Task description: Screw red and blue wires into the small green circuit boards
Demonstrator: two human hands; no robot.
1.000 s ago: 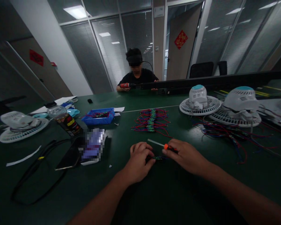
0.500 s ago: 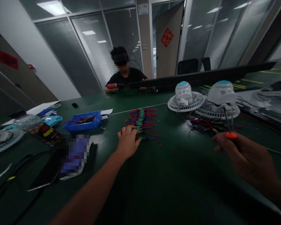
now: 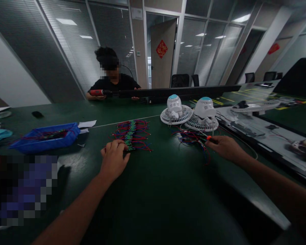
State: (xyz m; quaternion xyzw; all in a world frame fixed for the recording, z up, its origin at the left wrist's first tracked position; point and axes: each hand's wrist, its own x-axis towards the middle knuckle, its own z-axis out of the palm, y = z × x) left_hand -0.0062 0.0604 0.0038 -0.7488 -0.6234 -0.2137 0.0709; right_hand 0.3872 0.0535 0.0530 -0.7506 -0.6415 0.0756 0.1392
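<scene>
A row of small green circuit boards (image 3: 131,131) with red and blue wires lies across the table in front of me. My left hand (image 3: 114,156) rests at the near end of that row, fingertips touching the nearest board, thumb apart from the fingers. Farther right, my right hand (image 3: 225,148) is closed round a screwdriver (image 3: 209,138) with an orange and black handle. Its thin shaft points left and away, over a loose pile of wired circuit boards (image 3: 190,136). The fingers hide most of the handle.
Two white fan-like units (image 3: 175,112) with round grilles stand behind the pile. A blue tray (image 3: 48,139) holds more wired boards at left. Across the table, a person (image 3: 114,81) holds a red power screwdriver (image 3: 97,92) against a long black panel (image 3: 178,92). An opened panel lies at right.
My view has turned right. My right hand has brought the screwdriver down from upright to a low slant over the loose pile. My left hand stays at the row, where the nearest board sits closer in.
</scene>
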